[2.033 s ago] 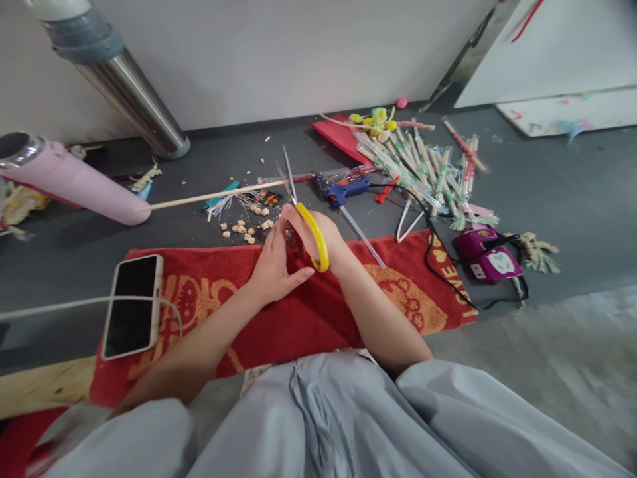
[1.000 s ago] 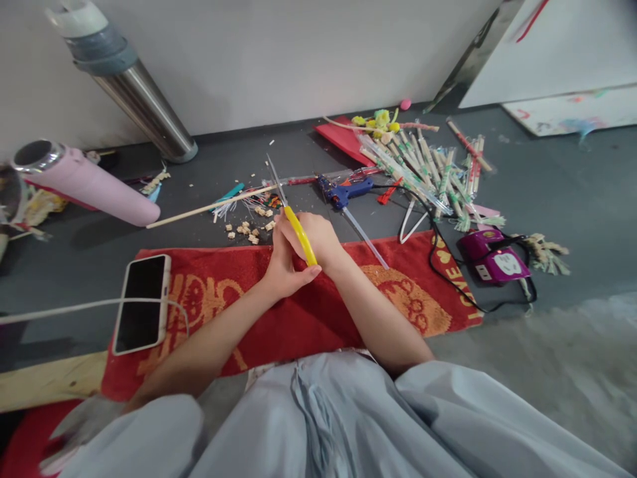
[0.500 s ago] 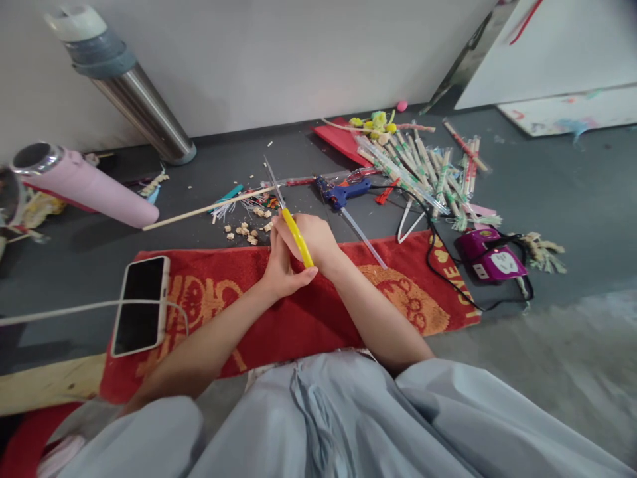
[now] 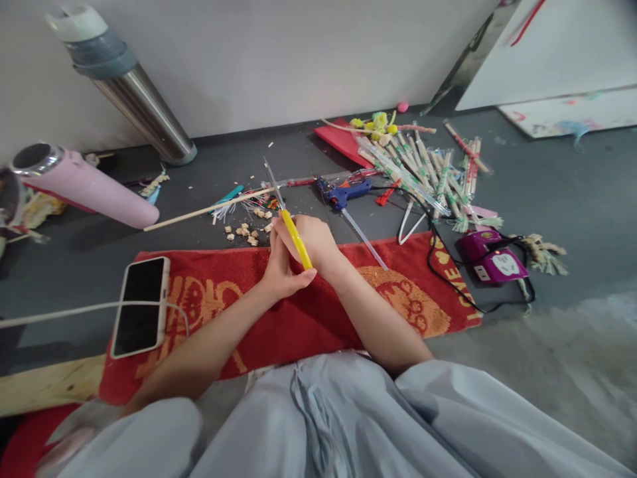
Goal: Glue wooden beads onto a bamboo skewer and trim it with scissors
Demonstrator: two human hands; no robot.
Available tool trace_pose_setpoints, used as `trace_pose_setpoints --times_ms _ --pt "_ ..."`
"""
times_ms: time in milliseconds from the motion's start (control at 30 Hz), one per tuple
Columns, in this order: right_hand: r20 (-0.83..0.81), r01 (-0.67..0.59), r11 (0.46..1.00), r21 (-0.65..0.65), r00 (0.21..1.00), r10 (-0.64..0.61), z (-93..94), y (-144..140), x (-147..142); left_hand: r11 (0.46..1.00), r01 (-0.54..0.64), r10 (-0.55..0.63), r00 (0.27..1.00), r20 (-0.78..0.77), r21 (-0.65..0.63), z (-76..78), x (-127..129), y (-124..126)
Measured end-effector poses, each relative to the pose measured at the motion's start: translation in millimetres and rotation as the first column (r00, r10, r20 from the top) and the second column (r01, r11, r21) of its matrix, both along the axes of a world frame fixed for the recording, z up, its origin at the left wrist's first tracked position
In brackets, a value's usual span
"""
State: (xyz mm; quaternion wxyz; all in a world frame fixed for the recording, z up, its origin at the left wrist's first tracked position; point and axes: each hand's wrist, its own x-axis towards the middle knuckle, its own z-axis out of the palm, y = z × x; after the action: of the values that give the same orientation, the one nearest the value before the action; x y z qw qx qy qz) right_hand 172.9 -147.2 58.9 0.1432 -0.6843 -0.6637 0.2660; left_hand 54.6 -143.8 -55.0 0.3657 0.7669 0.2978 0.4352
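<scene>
A yellow-handled cutting tool with a long pointed metal blade stands tilted, its tip up and away from me. My right hand is closed around its handle. Against it, my left hand is also closed, with the thumb stretched to the lower end of the handle. The hands touch, and whatever lies between them is hidden. Just left of my fingers are several small cut wooden pieces. A long thin wooden stick lies behind them, near white and coloured scraps.
A red towel lies under my forearms, with a phone and cable on its left. Right of my hands are a blue glue gun, a pile of wrapped sticks and a purple power socket. A pink bottle and steel flask stand left.
Almost nothing differs. Both hands and the yellow-handled cutting tool keep the same pose, and the whole view has shifted only very slightly.
</scene>
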Motion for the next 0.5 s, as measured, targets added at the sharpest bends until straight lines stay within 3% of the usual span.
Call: trace_pose_setpoints --times_ms 267,500 --pt "0.018 0.013 0.999 -0.053 1.0 -0.012 8.1 -5.0 -0.9 0.991 0.105 -0.109 0.993 0.051 0.086 -2.2 -5.3 1.3" --pt "-0.052 -0.014 0.996 -0.088 0.999 0.009 7.8 -9.9 3.9 0.995 0.099 -0.099 0.992 0.081 0.004 2.9 -4.6 -4.1"
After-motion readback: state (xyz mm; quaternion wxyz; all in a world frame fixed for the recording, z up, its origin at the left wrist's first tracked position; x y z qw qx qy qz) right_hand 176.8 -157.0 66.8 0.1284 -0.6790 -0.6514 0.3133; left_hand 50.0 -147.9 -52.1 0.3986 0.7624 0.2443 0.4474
